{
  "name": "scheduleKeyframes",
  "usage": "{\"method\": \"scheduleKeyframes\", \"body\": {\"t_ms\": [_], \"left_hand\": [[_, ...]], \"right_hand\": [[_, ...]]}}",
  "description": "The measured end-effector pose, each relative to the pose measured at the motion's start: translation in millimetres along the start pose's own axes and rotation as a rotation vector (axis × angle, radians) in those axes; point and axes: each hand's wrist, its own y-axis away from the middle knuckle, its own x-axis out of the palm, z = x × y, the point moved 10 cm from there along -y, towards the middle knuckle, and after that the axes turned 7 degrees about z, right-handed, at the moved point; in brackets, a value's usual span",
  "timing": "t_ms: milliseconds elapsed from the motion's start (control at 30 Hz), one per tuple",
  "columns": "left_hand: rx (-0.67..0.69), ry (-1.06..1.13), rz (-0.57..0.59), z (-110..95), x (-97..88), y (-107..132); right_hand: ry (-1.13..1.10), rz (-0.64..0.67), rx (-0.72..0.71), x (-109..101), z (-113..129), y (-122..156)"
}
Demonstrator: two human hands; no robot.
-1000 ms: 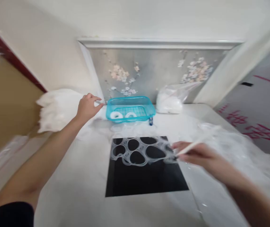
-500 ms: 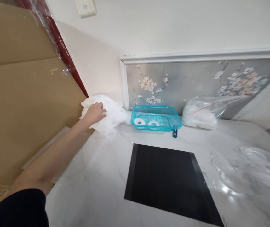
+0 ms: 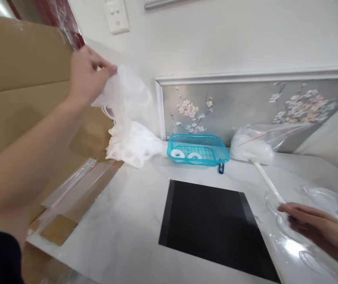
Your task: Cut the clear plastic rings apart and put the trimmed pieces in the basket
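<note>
My left hand (image 3: 87, 75) is raised at the upper left, its fingers pinched on a thin white sheet with round holes (image 3: 124, 96) that it lifts off a white pile (image 3: 133, 146) by the wall. My right hand (image 3: 310, 225) lies low at the right, closed on a thin white stick (image 3: 265, 179) that points up and away. It rests over clear plastic sheets (image 3: 322, 205). Between the hands a black square mat (image 3: 213, 223) lies on the white table (image 3: 121, 228).
A turquoise basket (image 3: 198, 149) with two white rings stands at the wall beside a small blue clip (image 3: 221, 168). A clear bag of white material (image 3: 253, 146) sits right of it. Wrapped cardboard (image 3: 23, 94) leans at the left. A flower panel (image 3: 245, 106) backs the table.
My left hand has risen from the white pile, pulling one holed sheet up with it. My right hand, out of view half a second ago, is back at the right with the stick.
</note>
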Motion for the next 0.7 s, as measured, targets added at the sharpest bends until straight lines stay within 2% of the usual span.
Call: {"method": "scheduleKeyframes", "body": {"t_ms": [33,67,133,200,267,333,400,467,567,600,633,700], "left_hand": [[0.010,0.018,0.049,-17.9,-8.9,-4.0],[0.020,0.032,0.114,-37.2,-14.7,-4.7],[0.074,-0.008,0.223,-80.4,-22.1,3.4],[0.109,-0.022,0.300,-116.6,-22.6,20.0],[0.098,0.005,0.403,-137.6,-8.7,40.6],[0.087,0.055,0.560,-146.6,23.2,64.9],[0.095,0.085,0.755,-147.8,69.1,94.7],[0.137,0.110,0.867,-146.5,113.2,124.9],[0.202,0.136,0.985,-141.8,169.4,175.8],[0.235,0.148,1.012,-141.3,183.0,194.2],[0.333,0.169,1.019,-146.7,191.5,213.4],[0.514,0.207,1.008,-156.8,199.7,252.4]], "right_hand": [[-0.001,0.096,0.108,29.1,-14.6,2.9],[-0.055,0.186,0.124,57.6,-19.7,7.6],[-0.160,0.304,0.067,104.3,-16.9,18.9],[-0.236,0.366,-0.044,135.3,-4.8,30.4],[-0.256,0.392,-0.174,151.7,10.5,41.4],[-0.231,0.394,-0.290,156.8,23.5,52.2],[-0.174,0.387,-0.358,154.4,29.8,62.0],[-0.089,0.356,-0.387,144.5,29.7,69.2],[0.056,0.247,-0.386,116.4,20.1,74.3],[0.101,0.210,-0.367,105.9,14.0,74.5],[0.143,0.182,-0.338,96.6,6.6,74.1],[0.221,0.161,-0.282,83.3,-9.3,73.1]]}}
